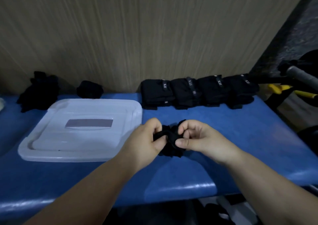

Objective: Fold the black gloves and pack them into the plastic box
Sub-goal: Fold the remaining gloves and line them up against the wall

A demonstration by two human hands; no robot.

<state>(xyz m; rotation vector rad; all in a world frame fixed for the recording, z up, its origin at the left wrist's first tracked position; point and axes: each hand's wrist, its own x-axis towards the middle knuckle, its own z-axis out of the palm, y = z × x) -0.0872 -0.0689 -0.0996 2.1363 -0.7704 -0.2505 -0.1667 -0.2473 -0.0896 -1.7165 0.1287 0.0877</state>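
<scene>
Forearms (96, 187) in from the near edge, meeting over the blue worktop (244, 138). Pinches one side of a bunched black glove (169, 136) with the left hand (146, 138) and the other side with the right hand (199, 138), thumb and curled fingers of each closed on the cloth. Sits low over the worktop, touching it or just clear, cannot tell which, just right of the plastic box (25, 153).

Looks soft, light and limp: likely to sag and spring open if let go, unlikely to slip or break. Best taken at cuff and fingertip ends, then drawn flat before folding.

Seems closed, that box, so probably needs opening before packing.

Further back, against the wood-panel wall (154, 35): row of folded black bundles (197, 92) with labelled bands. Far left: loose heap of black gloves (37, 90), smaller black bundle (89, 88) beside it.
</scene>
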